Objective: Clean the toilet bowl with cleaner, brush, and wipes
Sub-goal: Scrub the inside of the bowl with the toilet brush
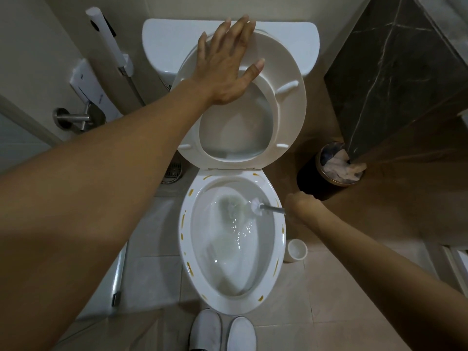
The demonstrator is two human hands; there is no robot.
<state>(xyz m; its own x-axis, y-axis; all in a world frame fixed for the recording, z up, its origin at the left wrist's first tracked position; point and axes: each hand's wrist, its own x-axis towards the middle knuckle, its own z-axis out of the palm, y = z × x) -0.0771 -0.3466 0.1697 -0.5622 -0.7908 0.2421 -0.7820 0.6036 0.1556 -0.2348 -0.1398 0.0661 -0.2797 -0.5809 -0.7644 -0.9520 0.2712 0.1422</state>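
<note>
Looking down into a small bathroom with a beige tiled floor (329, 287) and a dark marble wall panel (395, 79) at upper right. Standing over a white toilet bowl (279, 239), its rim dotted with yellow-brown marks, water lying in the basin. Seat and lid (291, 110) raised upright against the white tank (162, 39). Pressing flat against the raised seat with the left hand (225, 69), fingers straight and spread. Gripping the thin metal handle of a toilet brush (255, 205) with the right hand (301, 206), fingers curled round it just beyond the bowl's right rim; brush head reaching down inside the bowl, partly blurred. Sitting on the floor just right of the bowl, a small white brush holder (296, 249). Farther back on the right, a dark round waste bin (311, 178) holding crumpled tissue. At upper left, a white bidet sprayer (111, 46) hanging on the wall. At the bottom edge, two white slippers (222, 333) pointing toward the bowl.
</note>
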